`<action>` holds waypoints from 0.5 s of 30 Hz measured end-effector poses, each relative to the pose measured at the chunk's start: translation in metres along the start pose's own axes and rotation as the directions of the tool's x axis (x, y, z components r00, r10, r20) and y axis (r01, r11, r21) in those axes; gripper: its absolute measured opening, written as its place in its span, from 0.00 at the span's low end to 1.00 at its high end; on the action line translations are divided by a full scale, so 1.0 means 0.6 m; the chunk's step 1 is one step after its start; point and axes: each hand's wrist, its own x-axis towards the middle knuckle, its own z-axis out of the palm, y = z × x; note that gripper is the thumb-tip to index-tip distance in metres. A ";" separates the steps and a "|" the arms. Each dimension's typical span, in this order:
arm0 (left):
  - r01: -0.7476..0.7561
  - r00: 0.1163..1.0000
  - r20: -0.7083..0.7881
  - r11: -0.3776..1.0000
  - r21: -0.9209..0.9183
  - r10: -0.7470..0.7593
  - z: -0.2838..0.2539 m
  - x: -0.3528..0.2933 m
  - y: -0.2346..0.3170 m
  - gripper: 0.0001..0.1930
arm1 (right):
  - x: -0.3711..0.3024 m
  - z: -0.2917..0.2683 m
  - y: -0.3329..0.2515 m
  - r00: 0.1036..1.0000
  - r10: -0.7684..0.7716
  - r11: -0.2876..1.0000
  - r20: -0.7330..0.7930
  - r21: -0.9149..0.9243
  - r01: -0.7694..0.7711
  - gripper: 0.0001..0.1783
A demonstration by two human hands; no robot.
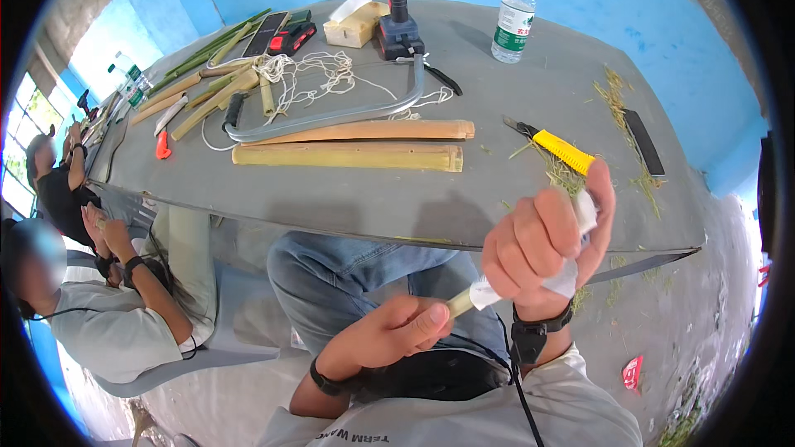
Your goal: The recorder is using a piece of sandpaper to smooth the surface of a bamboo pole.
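The bamboo stick is between my two hands, in front of the table edge and above my knees, but I can see only a short pale piece of it; the rest is hidden. My right hand is closed in a fist around a white cloth or paper that wraps the upper part of the stick, so I cannot tell how long the stick is or where it ends. My left hand pinches the lower end, with the thumb on top and the fingers curled under it; the tip inside this grip is not visible. On the grey table behind my hands lie two long split bamboo pieces side by side, a curved metal saw frame, a tangle of white string, a yellow-handled knife near my right hand, a red power drill whose top is cut off by the picture edge, and a plastic water bottle. Bamboo shavings are scattered at the right side. At the left, other people sit close together, and what their hands hold is too small to make out.
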 end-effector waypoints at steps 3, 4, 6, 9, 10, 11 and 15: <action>-0.028 0.985 -0.164 0.985 0.172 0.056 0.029 -0.003 0.028 0.18 | -0.003 -0.001 -0.004 0.991 -0.001 0.999 0.133 -0.035 0.006 0.31; 0.009 0.856 -0.452 0.866 0.499 0.252 0.045 -0.002 0.038 0.18 | -0.002 0.000 0.000 0.992 -0.119 0.992 -0.040 -0.054 0.117 0.31; 0.006 0.803 -0.475 0.792 0.611 0.360 0.055 0.009 0.031 0.18 | -0.001 0.004 0.008 0.931 -0.262 0.965 -0.253 -0.089 0.248 0.31; 0.073 0.812 -0.457 0.715 0.696 0.362 0.042 0.011 0.018 0.20 | -0.002 0.027 0.020 0.916 -0.285 0.953 -0.284 -0.188 0.239 0.33; 0.036 0.901 -0.378 0.830 0.556 0.214 0.030 0.009 0.013 0.21 | -0.002 0.024 0.018 0.917 -0.285 0.953 -0.281 -0.186 0.239 0.33; 0.031 0.963 -0.259 0.919 0.393 0.078 0.019 0.005 0.011 0.21 | -0.002 0.019 0.014 0.983 -0.177 0.975 -0.046 -0.141 0.169 0.34; 0.043 0.995 -0.103 0.967 0.250 -0.018 0.023 0.000 0.030 0.21 | -0.006 0.024 0.015 0.989 -0.079 0.985 0.122 -0.146 0.096 0.36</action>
